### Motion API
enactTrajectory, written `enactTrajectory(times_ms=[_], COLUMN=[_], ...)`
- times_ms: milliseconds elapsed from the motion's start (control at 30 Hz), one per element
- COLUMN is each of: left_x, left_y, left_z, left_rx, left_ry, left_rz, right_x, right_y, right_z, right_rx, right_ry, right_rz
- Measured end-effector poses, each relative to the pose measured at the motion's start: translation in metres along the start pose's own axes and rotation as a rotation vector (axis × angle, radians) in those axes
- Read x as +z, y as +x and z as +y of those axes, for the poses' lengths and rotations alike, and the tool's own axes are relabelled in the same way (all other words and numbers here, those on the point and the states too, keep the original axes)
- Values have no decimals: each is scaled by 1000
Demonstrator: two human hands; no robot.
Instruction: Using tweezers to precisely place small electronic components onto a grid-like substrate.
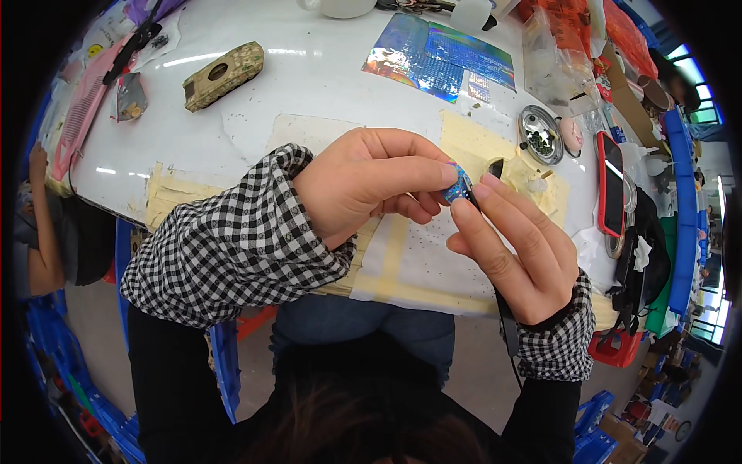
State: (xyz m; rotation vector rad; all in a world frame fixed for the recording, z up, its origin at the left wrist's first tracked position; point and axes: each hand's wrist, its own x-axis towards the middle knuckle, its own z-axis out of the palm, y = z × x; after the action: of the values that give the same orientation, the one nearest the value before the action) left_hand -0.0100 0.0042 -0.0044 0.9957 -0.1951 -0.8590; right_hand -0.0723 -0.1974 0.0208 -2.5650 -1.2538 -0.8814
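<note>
White table (pixel 325 89): left hand (pixel 371 174) pinches glittery blue piece (pixel 457 188), apparently to steady it; right hand (pixel 525 247) grips slim black tool (pixel 507 329) alongside.

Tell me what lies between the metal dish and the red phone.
A pink oval item lies between the metal dish and the red phone, close by the dish's right side; the head view shows it.

glittery piece (pixel 457 186), shiny metal dish (pixel 535 119)
</note>
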Motion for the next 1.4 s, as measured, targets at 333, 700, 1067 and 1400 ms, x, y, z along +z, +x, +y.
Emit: enactTrajectory(times_ms=[333, 700, 1067, 1400], left_x=[0, -3, -8, -9], left_y=[0, 3, 5, 5], left_z=[1, 1, -1, -1], left_rx=[24, 96, 147, 164], left_ry=[36, 142, 176, 192], left_rz=[-5, 141, 133, 123], right_x=[-3, -8, 2, -6], right_y=[1, -24, -32, -22], right_z=[1, -9, -11, -18], right_rx=[-2, 103, 268, 92], right_ry=[17, 282, 440, 243], right_rz=[18, -187, -220, -356])
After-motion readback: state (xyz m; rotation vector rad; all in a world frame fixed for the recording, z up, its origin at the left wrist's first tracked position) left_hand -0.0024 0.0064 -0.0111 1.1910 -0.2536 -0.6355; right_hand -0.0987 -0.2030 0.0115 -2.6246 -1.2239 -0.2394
